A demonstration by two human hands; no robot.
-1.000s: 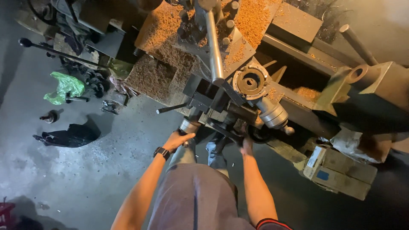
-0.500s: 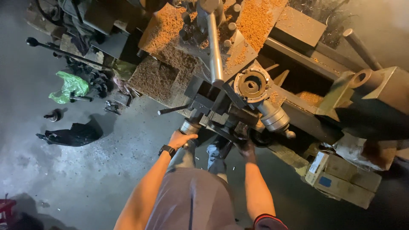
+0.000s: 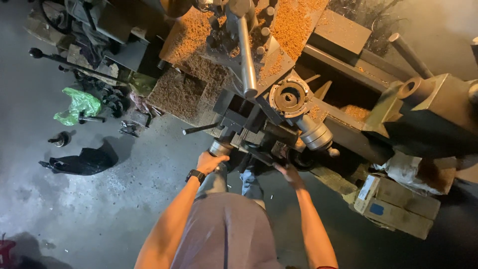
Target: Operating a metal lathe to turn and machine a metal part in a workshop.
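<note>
At the front of a lathe carriage (image 3: 259, 124), the left hand (image 3: 209, 162) is closed over a round metal handwheel knob (image 3: 220, 148), fingers wrapped on top of it. The right hand (image 3: 288, 173) reaches to a dark crank handle (image 3: 259, 155) just beside it, low on the apron; its fingers seem curled on the handle's end, though whether they truly grip it cannot be told in the dim light. A black wristwatch (image 3: 195, 175) sits on the left wrist. Above the hands stands the tool post (image 3: 290, 97), and a long steel bar (image 3: 246, 55) runs away across the machine. Brown metal chips (image 3: 191, 84) lie heaped thick on the chip tray and bed. To the right are cardboard boxes (image 3: 393, 206); on the concrete floor (image 3: 99, 209) to the left lie a green plastic bag (image 3: 77, 105) and a black cloth (image 3: 79, 162). The risk, as I judge it: bare hands and forearms so near loose sharp chips could be cut, and a handle turned too far could drive the tool post into the bar.
</note>
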